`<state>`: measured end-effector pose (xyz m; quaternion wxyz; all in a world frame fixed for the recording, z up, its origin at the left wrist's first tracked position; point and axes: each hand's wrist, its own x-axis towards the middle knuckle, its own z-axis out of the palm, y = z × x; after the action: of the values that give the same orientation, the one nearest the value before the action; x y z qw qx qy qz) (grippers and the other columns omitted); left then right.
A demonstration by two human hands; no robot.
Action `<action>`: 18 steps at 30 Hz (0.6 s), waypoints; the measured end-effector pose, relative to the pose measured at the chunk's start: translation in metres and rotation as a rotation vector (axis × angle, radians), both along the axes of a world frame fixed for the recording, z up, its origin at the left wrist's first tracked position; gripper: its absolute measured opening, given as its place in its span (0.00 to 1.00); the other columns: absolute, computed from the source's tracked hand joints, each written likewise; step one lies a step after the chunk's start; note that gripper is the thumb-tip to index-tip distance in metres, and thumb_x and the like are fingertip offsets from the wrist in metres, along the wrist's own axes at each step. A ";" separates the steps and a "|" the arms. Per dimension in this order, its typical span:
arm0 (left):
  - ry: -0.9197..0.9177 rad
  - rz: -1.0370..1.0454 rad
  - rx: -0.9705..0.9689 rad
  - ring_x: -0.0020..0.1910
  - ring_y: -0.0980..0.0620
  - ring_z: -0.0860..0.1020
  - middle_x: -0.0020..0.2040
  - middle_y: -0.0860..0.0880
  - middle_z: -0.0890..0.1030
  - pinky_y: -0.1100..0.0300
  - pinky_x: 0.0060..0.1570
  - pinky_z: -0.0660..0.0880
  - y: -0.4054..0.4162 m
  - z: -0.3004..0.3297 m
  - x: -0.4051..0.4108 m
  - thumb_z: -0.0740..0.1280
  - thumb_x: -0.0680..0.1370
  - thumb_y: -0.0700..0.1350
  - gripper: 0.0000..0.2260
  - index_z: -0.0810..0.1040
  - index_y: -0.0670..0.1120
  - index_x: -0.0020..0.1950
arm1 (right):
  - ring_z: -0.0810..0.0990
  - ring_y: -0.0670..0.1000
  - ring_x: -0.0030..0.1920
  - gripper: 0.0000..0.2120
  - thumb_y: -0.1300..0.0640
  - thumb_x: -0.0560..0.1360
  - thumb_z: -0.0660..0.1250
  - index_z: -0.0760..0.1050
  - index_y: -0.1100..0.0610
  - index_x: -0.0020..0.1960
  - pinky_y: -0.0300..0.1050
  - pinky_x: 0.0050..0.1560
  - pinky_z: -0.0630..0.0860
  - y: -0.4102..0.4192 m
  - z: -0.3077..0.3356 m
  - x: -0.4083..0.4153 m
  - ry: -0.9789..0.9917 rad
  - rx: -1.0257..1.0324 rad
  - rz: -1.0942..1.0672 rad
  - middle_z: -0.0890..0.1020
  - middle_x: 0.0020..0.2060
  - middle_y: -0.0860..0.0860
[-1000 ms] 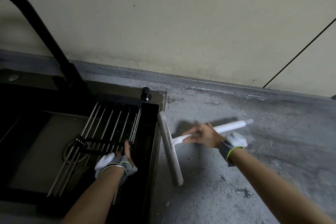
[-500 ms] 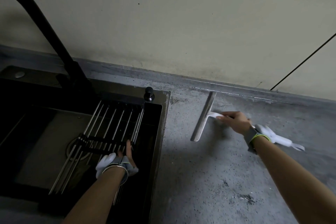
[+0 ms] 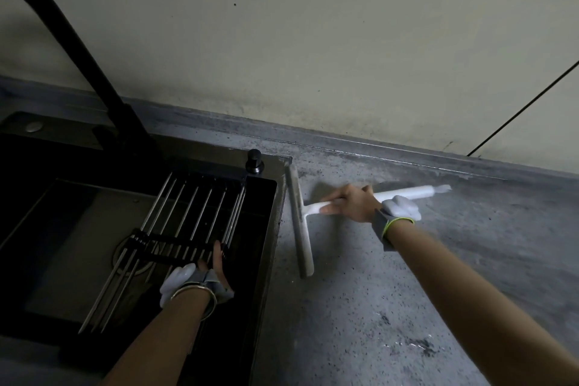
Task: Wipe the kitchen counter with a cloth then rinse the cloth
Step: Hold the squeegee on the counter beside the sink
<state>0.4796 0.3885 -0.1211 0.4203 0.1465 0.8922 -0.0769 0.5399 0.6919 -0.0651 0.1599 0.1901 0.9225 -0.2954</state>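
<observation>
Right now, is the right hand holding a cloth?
No, the right hand grips the white handle of a squeegee on the counter; no cloth shows.

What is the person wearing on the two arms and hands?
Both forearms are bare, without sleeves. Behind the left hand sit a white pad, a grey strap and a thin metal bangle. Behind the right hand sit a white pad and a grey strap edged in yellow-green.

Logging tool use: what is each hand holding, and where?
Right hand grips the squeegee by its handle. Left hand rests on the sink rack.
</observation>
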 end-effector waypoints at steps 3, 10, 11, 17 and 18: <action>-0.011 -0.030 -0.026 0.72 0.37 0.63 0.76 0.35 0.51 0.48 0.70 0.63 0.003 0.009 0.001 0.60 0.79 0.57 0.43 0.27 0.46 0.74 | 0.71 0.46 0.59 0.14 0.45 0.72 0.68 0.80 0.46 0.56 0.45 0.55 0.53 -0.012 0.000 0.007 0.013 -0.035 0.097 0.81 0.54 0.40; -0.039 -0.054 -0.024 0.72 0.39 0.64 0.76 0.35 0.48 0.50 0.70 0.63 0.005 0.024 0.004 0.58 0.80 0.55 0.42 0.25 0.44 0.72 | 0.73 0.45 0.58 0.12 0.47 0.71 0.70 0.78 0.40 0.55 0.41 0.48 0.51 0.002 0.005 0.037 0.058 -0.115 0.044 0.79 0.49 0.34; -0.028 -0.066 -0.025 0.72 0.39 0.63 0.76 0.35 0.49 0.49 0.70 0.63 0.005 0.025 0.005 0.58 0.80 0.55 0.42 0.25 0.44 0.73 | 0.73 0.47 0.60 0.12 0.46 0.71 0.70 0.77 0.38 0.54 0.41 0.51 0.51 0.010 0.006 0.043 0.066 -0.115 -0.037 0.80 0.51 0.36; 0.008 -0.079 0.000 0.73 0.39 0.62 0.76 0.34 0.50 0.51 0.71 0.62 0.003 0.025 0.009 0.58 0.80 0.57 0.42 0.26 0.44 0.73 | 0.70 0.48 0.64 0.11 0.41 0.71 0.69 0.79 0.40 0.52 0.45 0.57 0.51 0.062 0.009 0.081 0.025 0.023 -0.324 0.80 0.54 0.42; 0.007 -0.079 0.004 0.73 0.39 0.62 0.76 0.34 0.50 0.52 0.71 0.62 0.002 0.025 0.009 0.58 0.80 0.56 0.42 0.27 0.43 0.73 | 0.70 0.48 0.62 0.09 0.41 0.71 0.68 0.78 0.39 0.50 0.45 0.56 0.51 0.065 0.008 0.085 0.006 0.033 -0.330 0.80 0.51 0.41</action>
<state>0.4887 0.3910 -0.0960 0.4133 0.1821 0.8874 -0.0925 0.6252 0.7565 -0.0568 0.1034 0.3406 0.8839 -0.3032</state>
